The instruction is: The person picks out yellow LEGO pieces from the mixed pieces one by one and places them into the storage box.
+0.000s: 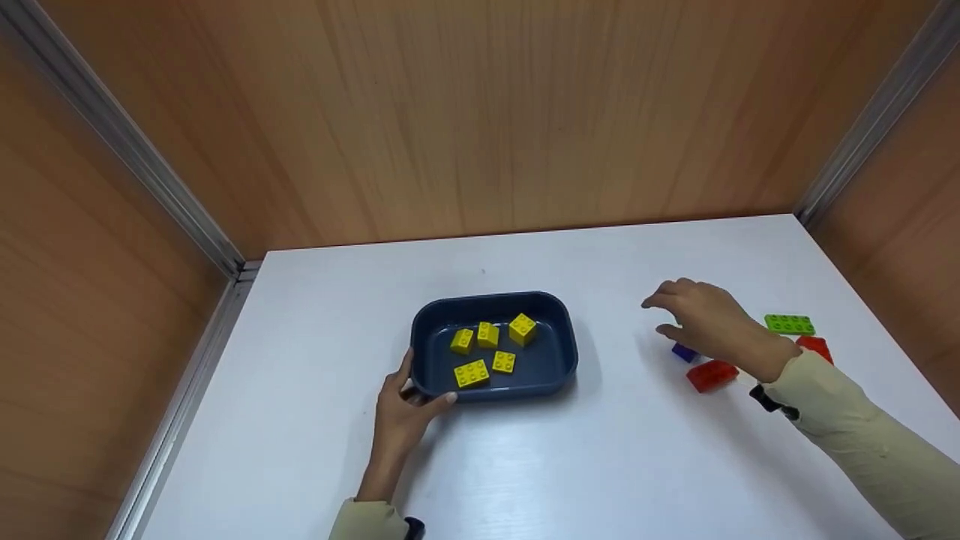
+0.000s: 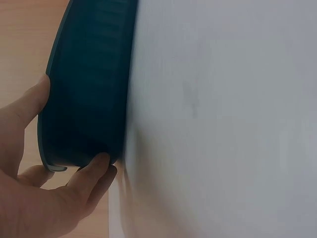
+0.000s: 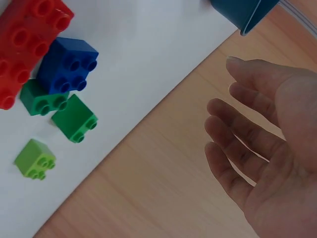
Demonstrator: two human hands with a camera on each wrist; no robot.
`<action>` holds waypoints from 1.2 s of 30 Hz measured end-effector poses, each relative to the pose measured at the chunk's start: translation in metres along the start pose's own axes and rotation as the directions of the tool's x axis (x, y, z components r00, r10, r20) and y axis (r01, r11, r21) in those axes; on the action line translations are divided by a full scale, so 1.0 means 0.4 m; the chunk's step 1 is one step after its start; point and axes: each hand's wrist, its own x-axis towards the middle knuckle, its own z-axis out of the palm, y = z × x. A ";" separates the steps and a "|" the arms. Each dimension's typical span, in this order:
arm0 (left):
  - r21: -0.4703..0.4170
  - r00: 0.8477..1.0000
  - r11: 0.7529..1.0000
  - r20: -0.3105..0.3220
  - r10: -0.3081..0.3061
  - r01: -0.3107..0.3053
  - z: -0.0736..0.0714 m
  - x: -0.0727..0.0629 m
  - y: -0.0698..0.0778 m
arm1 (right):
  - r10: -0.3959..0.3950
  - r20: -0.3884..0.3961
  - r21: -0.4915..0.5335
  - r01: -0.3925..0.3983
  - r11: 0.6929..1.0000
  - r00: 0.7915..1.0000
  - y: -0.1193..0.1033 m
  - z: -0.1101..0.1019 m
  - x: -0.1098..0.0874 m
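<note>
My left hand (image 1: 399, 420) grips the near left corner of a dark blue dish (image 1: 510, 393), thumb at its near side and fingers at its left. In the left wrist view the thumb and fingers of that hand (image 2: 39, 203) bear on the dish wall (image 2: 91, 89). Several yellow toy bricks (image 1: 471, 373) lie apart inside the dish. Over the table on the right hovers my right hand (image 1: 709, 319), holding nothing, its fingers spread and slightly bent. Below it are a red brick (image 1: 711, 376) and a blue brick (image 1: 684, 352), the latter partly hidden by the hand.
Farther right on the white table (image 1: 300, 375) lie a light green brick (image 1: 790, 324) and another red brick (image 1: 814, 347). The right wrist view also shows darker green bricks (image 3: 75, 119) beside the blue one. Wooden panels (image 1: 510, 120) enclose the back and sides.
</note>
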 end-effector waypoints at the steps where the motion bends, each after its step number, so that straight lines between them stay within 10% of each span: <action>1: 0.002 1.000 1.000 0.001 -0.001 0.001 0.000 0.000 -0.001 | 0.004 0.002 0.002 -0.004 1.000 1.000 0.002 0.001 -0.004; 36: 0.040 1.000 0.999 -0.005 -0.006 0.006 0.000 -0.001 0.001 | 0.142 0.012 0.059 -0.142 0.988 0.990 0.109 0.047 -0.144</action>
